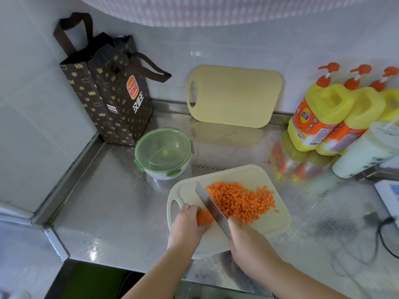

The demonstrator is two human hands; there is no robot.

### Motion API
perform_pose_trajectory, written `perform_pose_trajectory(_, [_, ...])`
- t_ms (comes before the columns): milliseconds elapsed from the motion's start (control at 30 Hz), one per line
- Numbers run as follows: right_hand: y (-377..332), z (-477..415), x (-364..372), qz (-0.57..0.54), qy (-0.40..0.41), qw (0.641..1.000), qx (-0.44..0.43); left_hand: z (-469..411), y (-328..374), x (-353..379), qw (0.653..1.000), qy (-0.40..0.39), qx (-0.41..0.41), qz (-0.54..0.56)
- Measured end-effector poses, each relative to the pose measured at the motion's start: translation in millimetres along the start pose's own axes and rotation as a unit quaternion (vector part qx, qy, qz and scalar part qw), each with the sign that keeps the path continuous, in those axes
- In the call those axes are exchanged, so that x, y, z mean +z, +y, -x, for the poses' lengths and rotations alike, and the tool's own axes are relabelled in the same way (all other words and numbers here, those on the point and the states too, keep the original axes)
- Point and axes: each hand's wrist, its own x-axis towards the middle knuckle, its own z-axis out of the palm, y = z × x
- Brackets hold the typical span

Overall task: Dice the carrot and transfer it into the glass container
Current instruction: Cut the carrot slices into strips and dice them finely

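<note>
Brown paper bag point(103, 89) with crown print stands in the far left corner against the tiled wall point(216, 46). Just right of it is the glass container point(164, 153), green clip lid on; its lower wall is hard to make out through glare. The left hand point(186, 225) is curled over a carrot stub point(204, 217) and presses it to the pale cutting board point(269, 221); most of the stub is hidden under the fingers. The knife point(212, 207) blade stands against the stub's cut end. The right hand point(248, 240) is wrapped round the handle, which it covers fully. The diced carrot point(239, 201) is heaped on the board right of the blade, a few bits loose at the edge. A second board point(235, 96) leans on the wall behind. Yellow pump bottles point(323, 113) stand far right, the last one cut off by the frame, with a white cup point(364, 152) in front, label unreadable. A white device point(388, 195) and a black cable point(384, 234) are cut off at the right edge. The counter point(108, 212) is patterned steel, shiny, reflecting the bottles and the leaning board. The walls are white tile and a patterned pink band runs along the top.
</note>
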Motion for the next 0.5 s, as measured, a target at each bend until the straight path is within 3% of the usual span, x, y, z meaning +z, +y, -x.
perform_pose_trajectory(500, [-16.8,-3.3,13.9,0.094,-0.060,0.994,0.012,-4.0,-4.9,2.1,1.000,-0.007,-0.016,0.007])
